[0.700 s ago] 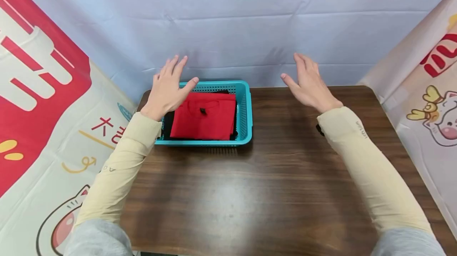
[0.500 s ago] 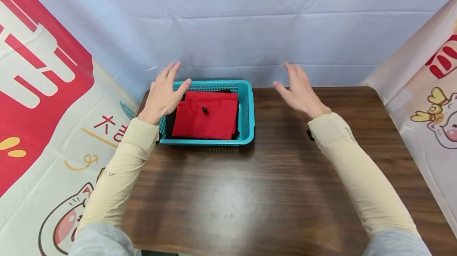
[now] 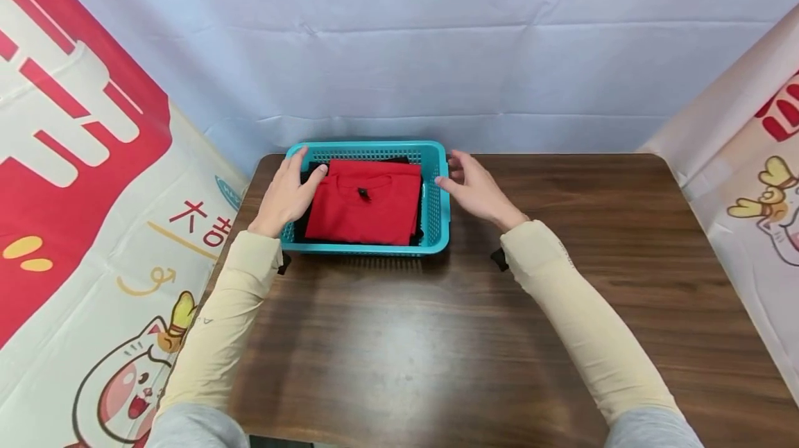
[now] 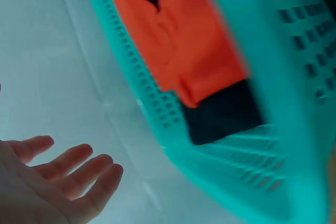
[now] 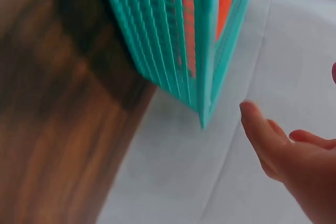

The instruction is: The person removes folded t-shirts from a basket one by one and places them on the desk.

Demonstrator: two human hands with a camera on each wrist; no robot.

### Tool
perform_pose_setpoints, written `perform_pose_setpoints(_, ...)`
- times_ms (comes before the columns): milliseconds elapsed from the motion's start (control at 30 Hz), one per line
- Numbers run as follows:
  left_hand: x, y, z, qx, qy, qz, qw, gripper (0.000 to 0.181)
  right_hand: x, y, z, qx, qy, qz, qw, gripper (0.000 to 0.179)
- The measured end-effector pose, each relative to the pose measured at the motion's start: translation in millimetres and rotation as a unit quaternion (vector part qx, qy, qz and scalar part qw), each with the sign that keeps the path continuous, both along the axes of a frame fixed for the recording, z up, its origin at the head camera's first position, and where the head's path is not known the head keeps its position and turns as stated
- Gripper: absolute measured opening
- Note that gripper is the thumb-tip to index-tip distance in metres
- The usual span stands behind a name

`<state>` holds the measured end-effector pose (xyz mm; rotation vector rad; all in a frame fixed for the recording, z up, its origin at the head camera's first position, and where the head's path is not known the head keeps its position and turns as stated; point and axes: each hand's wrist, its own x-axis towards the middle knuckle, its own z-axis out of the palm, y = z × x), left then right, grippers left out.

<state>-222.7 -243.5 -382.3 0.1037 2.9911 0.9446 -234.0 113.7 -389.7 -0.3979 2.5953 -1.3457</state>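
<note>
A turquoise plastic basket (image 3: pixel 368 249) stands at the back left of the table. Inside it lies a folded red T-shirt (image 3: pixel 374 212) with a black neck label, on top of black folded cloth (image 4: pixel 226 111). My left hand (image 3: pixel 287 191) hovers at the basket's left end, overlapping its rim in the head view; the left wrist view shows loosely spread fingers (image 4: pixel 100 182) beside the basket. On the opposite side, my right hand (image 3: pixel 477 188) is close to the right rim, thumb and fingers apart. Neither hand holds anything.
The brown wooden table (image 3: pixel 399 344) reaches toward me and to the right. A pale cloth backdrop (image 3: pixel 412 53) hangs just behind its back edge. Printed cloth panels (image 3: pixel 137 240) with cartoon drawings flank both sides.
Both hands have come down toward the basket. The right hand has moved left to its right rim, and the left hand has lowered at the left end. The basket stays in place.
</note>
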Motion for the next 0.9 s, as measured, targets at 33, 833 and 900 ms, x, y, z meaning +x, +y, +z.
perform_pose_setpoints(33,0.2,-1.4,-3.7,0.005,-0.005,0.002,1.0,0.078,0.7,-3.2,-2.2,-0.007,-0.015,0.001,0.9999,0.076)
perform_pose_setpoints(833,0.2,-7.5,-55.7,0.074,-0.148,0.072,0.9836,0.088,20.2,-70.3,-41.6,-0.094,-0.136,-0.031,0.9858,0.077)
perform_pose_setpoints(900,-0.2,-5.9,-57.5,0.079,-0.15,0.077,0.9825,0.086,19.5,-71.0,-44.4,-0.095,-0.143,-0.037,0.9844,0.077)
